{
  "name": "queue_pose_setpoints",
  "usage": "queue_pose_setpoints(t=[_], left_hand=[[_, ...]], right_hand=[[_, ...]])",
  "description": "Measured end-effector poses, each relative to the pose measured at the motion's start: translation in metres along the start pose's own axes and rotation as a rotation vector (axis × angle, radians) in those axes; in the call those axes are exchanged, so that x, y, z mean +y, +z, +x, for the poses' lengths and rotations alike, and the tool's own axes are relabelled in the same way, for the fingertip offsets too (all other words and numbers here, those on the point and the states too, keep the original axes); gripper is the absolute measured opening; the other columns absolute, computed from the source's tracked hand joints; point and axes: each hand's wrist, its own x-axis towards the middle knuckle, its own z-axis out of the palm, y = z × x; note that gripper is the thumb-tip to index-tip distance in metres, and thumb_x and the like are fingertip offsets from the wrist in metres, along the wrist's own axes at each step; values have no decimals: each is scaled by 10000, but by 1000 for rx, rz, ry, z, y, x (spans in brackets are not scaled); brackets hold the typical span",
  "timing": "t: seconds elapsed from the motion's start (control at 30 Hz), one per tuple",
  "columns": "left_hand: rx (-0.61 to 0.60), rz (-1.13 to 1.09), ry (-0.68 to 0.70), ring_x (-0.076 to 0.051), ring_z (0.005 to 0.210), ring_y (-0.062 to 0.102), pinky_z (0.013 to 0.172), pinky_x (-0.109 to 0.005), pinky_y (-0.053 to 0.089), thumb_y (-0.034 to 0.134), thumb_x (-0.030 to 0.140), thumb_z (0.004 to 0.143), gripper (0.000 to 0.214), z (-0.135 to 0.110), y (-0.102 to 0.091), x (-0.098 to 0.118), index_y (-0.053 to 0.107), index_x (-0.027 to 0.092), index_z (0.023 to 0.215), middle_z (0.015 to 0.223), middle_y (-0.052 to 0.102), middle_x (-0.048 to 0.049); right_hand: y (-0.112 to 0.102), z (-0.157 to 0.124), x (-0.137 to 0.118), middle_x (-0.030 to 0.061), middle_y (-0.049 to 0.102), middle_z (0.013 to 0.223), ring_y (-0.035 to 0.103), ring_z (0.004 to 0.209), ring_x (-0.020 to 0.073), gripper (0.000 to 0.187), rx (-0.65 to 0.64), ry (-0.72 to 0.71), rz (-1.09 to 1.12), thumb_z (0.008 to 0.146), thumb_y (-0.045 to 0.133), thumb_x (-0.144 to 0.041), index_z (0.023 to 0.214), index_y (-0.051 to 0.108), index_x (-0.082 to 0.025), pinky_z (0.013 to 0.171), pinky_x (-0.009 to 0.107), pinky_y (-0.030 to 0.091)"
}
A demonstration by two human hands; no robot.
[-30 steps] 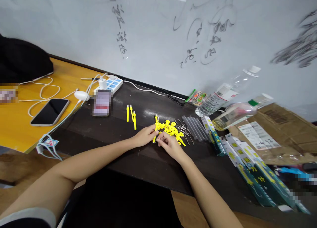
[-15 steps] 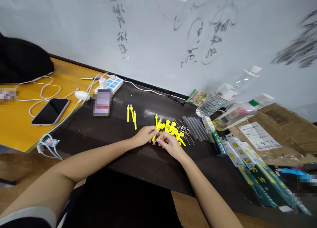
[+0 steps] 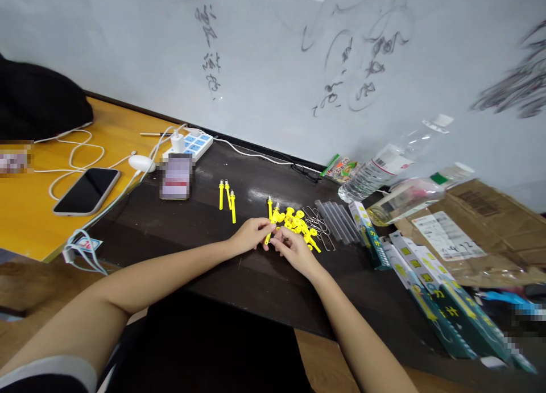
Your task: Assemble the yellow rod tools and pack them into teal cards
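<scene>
A dark tabletop (image 3: 196,225) adjoins a whiteboard (image 3: 264,69). The left hand (image 3: 252,235) pinches a yellow rod (image 3: 268,239) in its grip; the right hand (image 3: 295,251) curls close beside, its grip unclear.

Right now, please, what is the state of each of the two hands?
Left hand: closed, holding a yellow rod.
Right hand: curled near the rod's lower end; whether it holds anything cannot be told.

Smooth plastic stick (image 3: 268,237), metal hooks (image 3: 319,225)
</scene>
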Motion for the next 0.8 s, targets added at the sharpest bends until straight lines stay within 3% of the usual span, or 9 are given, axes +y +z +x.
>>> queue_pose_setpoints(t=[0.43,0.8], left_hand=[[14,49,-71,-111,463,621,330,-121,358,447,408,856,305,-4,5,2,509,137,733,570,540,23],[7,31,-72,-111,429,605,313,-123,308,452,440,856,335,-3,4,4,530,131,752,547,541,21]], right_hand=[[1,-1,1,-20,484,638,468,545,106,257,-17,-37,-51,882,513,-367,695,458,-200,507,232,391],[-6,-2,-7,-24,507,638,514,544,111,285,-132,11,36,878,499,-438,725,468,-200,513,234,421]])
